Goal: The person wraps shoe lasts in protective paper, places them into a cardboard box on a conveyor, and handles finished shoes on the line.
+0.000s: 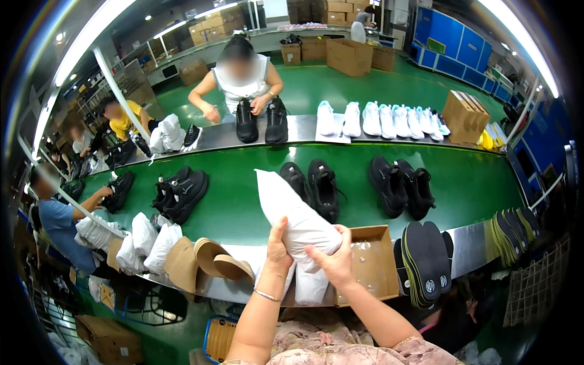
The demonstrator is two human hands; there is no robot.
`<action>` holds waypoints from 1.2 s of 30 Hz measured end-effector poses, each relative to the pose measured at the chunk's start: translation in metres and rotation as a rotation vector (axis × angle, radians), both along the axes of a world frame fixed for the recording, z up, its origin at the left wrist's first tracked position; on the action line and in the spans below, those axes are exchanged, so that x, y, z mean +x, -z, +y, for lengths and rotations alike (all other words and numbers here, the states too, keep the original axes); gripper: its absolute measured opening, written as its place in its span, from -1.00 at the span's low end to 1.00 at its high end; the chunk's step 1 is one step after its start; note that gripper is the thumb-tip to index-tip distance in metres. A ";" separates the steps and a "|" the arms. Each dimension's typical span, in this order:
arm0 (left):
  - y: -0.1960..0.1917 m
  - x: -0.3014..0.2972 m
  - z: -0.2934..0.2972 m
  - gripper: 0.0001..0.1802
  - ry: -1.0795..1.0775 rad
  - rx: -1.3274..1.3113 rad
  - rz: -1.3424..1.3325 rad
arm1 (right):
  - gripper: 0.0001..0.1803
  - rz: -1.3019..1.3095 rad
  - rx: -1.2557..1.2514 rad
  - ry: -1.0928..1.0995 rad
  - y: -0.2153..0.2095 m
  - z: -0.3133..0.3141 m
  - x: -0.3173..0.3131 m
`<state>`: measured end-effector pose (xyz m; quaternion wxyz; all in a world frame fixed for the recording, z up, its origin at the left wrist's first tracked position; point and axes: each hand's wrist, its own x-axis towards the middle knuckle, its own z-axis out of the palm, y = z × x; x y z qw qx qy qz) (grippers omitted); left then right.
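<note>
A long white paper bundle (292, 219), pointed at its far end and rounded at the near end, is held above the near edge of the green conveyor belt. My left hand (280, 246) is closed around its left side. With the thumb on top, my right hand (334, 258) grips its near right end. Under my hands, more white paper bundles (311, 285) lie on the metal ledge. Just beyond the held bundle, a pair of black shoes (322, 188) sits on the belt, the left one partly covered by it.
Right of my hands stand a shallow cardboard box (389, 258) and stacked dark insoles (423, 261). Brown curved card pieces (213, 258) and white bundles (143, 237) lie left. Black shoe pairs (401, 185) sit along the belt (243, 176). Opposite, a co-worker (240, 79) handles black shoes.
</note>
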<state>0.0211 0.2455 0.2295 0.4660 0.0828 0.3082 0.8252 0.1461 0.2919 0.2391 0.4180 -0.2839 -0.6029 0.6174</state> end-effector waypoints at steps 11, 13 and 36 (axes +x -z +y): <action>0.042 -0.035 -0.008 -0.52 -0.105 -0.142 0.111 | -0.22 0.109 -0.463 -0.042 0.033 -0.012 -0.045; 0.047 -0.045 -0.005 -0.53 -0.106 -0.203 0.119 | -0.23 0.085 -0.448 -0.049 0.038 -0.004 -0.049; 0.100 -0.140 0.085 -0.58 0.290 -0.539 -0.179 | -0.33 -0.448 -0.020 0.133 0.054 0.039 -0.057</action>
